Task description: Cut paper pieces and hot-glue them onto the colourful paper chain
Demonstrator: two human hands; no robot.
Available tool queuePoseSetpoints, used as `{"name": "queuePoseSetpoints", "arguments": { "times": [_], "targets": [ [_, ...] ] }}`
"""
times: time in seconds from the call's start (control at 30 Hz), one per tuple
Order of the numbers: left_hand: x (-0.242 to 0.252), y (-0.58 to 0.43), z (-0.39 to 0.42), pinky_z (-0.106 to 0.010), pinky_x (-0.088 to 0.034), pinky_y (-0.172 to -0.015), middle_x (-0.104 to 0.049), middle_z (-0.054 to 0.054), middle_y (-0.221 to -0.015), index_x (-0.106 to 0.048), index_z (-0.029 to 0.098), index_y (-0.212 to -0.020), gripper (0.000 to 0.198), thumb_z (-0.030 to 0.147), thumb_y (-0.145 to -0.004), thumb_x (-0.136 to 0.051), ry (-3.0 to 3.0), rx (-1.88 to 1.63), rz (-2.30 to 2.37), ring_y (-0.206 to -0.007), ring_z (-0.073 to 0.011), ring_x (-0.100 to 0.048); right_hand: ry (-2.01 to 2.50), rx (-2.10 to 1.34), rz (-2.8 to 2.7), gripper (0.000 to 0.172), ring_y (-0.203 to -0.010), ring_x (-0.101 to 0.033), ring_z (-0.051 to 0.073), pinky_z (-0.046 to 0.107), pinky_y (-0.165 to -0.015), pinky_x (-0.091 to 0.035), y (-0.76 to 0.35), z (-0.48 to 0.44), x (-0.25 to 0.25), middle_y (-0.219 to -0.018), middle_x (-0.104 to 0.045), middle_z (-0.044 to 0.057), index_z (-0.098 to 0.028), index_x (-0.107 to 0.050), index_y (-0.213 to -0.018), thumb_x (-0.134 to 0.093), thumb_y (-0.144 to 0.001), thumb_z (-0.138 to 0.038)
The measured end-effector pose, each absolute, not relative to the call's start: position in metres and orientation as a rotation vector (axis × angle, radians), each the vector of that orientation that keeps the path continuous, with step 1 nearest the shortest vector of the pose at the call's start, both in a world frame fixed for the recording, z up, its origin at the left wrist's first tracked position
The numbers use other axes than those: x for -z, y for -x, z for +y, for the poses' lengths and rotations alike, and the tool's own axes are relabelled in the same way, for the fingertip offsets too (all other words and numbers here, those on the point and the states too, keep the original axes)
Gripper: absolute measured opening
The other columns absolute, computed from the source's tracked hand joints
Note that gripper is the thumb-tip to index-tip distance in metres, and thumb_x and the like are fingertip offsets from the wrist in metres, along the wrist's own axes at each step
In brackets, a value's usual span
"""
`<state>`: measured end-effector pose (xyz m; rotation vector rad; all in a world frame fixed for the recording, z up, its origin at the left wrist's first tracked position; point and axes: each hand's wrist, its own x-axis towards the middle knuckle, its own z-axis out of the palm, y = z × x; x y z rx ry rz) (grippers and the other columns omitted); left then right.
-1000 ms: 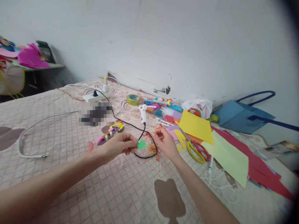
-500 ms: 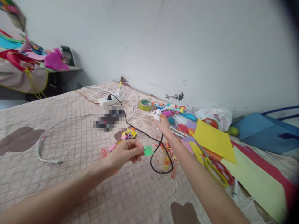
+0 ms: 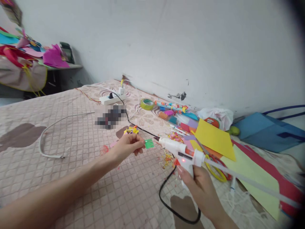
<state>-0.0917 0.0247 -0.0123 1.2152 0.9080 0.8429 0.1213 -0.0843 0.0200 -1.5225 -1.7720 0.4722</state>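
Note:
Between the thumb and fingers of my left hand [image 3: 130,146] is a small green paper piece [image 3: 149,143], its far end sticking out to the right. My right hand [image 3: 202,187] grips the handle of a white hot glue gun [image 3: 177,149] with a red light lit on its side. The nozzle points left and sits just beside the green paper; whether they touch I cannot tell. A long glue stick [image 3: 247,183] runs out of the gun's back to the right. Behind my left hand lie small yellow and purple paper pieces [image 3: 131,130].
A black cord [image 3: 179,218] loops below the gun and leads to a white power strip [image 3: 111,99]. Green tape [image 3: 147,104], yellow paper [image 3: 213,138], scissors [image 3: 215,170] and paper scraps [image 3: 166,159] lie to the right. A white cable [image 3: 44,135] curves at left.
My right hand has come back toward me from beside the tape, bringing the glue gun upright with its nozzle near the green paper. My left hand keeps its pinch, almost in place.

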Motion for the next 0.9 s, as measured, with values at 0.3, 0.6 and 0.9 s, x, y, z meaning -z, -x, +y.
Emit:
{"name": "queuePoseSetpoints", "arguments": {
  "times": [0.3, 0.6, 0.9],
  "targets": [
    [0.009, 0.089, 0.021, -0.019, -0.036, -0.047, -0.057, 0.003, -0.054, -0.056, 0.013, -0.072, 0.017, 0.030, -0.076, -0.060, -1.307, -0.815, 0.960, -0.047, -0.0071, -0.049, 1.456, -0.611, -1.841, 0.024, -0.061, -0.051, 0.016, 0.026, -0.058, -0.042, -0.116, -0.083, -0.009, -0.067, -0.057, 0.000, -0.023, -0.041, -0.066, -0.045, -0.088, -0.031],
    [0.008, 0.089, 0.020, -0.019, -0.035, -0.047, -0.057, 0.003, -0.054, -0.055, 0.013, -0.074, 0.015, 0.028, -0.077, -0.059, -1.328, -0.822, 0.959, -0.047, -0.0067, -0.048, 1.514, -0.542, -1.901, 0.023, -0.060, -0.046, 0.017, 0.028, -0.060, -0.039, -0.119, -0.081, -0.004, -0.060, -0.047, -0.002, -0.023, -0.041, -0.068, -0.043, -0.089, -0.032],
    [0.008, 0.089, 0.020, -0.019, -0.036, -0.046, -0.056, 0.003, -0.055, -0.055, 0.015, -0.073, 0.015, 0.028, -0.077, -0.060, -1.326, -0.816, 0.960, -0.048, -0.0070, -0.049, 1.516, -0.553, -1.909, 0.013, -0.066, -0.051, 0.019, 0.030, -0.064, -0.041, -0.117, -0.080, -0.007, -0.067, -0.054, 0.000, -0.023, -0.049, -0.079, -0.043, -0.089, -0.030]
  ]
}}
